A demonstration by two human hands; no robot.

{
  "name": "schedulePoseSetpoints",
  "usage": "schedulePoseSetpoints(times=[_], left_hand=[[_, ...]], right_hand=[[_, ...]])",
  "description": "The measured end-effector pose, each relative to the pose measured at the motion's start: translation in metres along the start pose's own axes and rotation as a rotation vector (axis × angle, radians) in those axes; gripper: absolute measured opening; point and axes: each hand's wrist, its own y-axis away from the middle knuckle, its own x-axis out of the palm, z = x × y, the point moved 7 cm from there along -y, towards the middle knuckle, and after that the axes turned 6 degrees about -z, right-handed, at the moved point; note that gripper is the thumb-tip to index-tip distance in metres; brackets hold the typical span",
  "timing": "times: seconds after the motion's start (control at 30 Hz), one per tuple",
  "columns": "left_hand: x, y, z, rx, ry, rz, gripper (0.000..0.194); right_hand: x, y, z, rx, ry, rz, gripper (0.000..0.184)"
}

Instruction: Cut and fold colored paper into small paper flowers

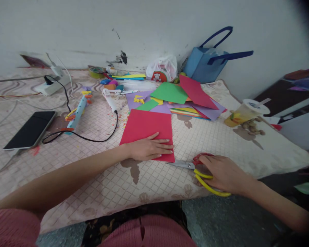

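A red sheet of craft paper (148, 125) lies flat on the patterned tablecloth (159, 181) in front of me. My left hand (149, 148) rests on its lower part, fingers stretched out toward the right edge. Beside the sheet's lower right corner, my right hand (218, 171) is closed around the handles of a pair of scissors (189, 165). One handle is red and the other yellow. The blades point left and end close to the paper's corner; whether they touch it I cannot tell.
Coloured sheets (170, 92) are heaped behind the red paper. A glue gun (110, 99) with a black cord, a light-blue decorated strip (78, 113) and a tablet (31, 130) lie left. A drink cup (243, 113) stands right, a blue bag (206, 63) at the wall.
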Motion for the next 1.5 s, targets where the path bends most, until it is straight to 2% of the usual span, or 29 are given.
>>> schedulePoseSetpoints(times=[0.27,0.43,0.53,0.7,0.87,1.17,1.5], left_hand=[[-0.001,0.0,0.0,-0.003,0.034,-0.033,0.047],[-0.001,0.0,0.0,0.003,0.027,-0.028,0.046],[-0.002,-0.001,-0.001,0.005,0.02,-0.028,0.046],[-0.003,-0.003,0.0,-0.018,0.024,-0.039,0.046],[-0.001,-0.007,0.003,-0.029,0.019,-0.06,0.045],[0.001,-0.008,0.004,-0.049,0.002,-0.03,0.045],[0.003,-0.009,0.006,-0.025,-0.017,-0.075,0.044]], right_hand=[[0.003,-0.001,-0.002,-0.03,-0.002,-0.012,0.033],[0.01,0.002,-0.007,-0.027,0.052,0.034,0.029],[0.007,0.001,-0.004,-0.013,0.043,0.056,0.029],[0.0,-0.005,-0.001,0.013,0.02,0.022,0.03],[0.001,-0.008,-0.004,-0.004,0.011,-0.016,0.028],[0.007,-0.01,-0.007,-0.018,0.036,0.022,0.029],[0.007,-0.012,-0.011,-0.062,0.065,0.028,0.024]])
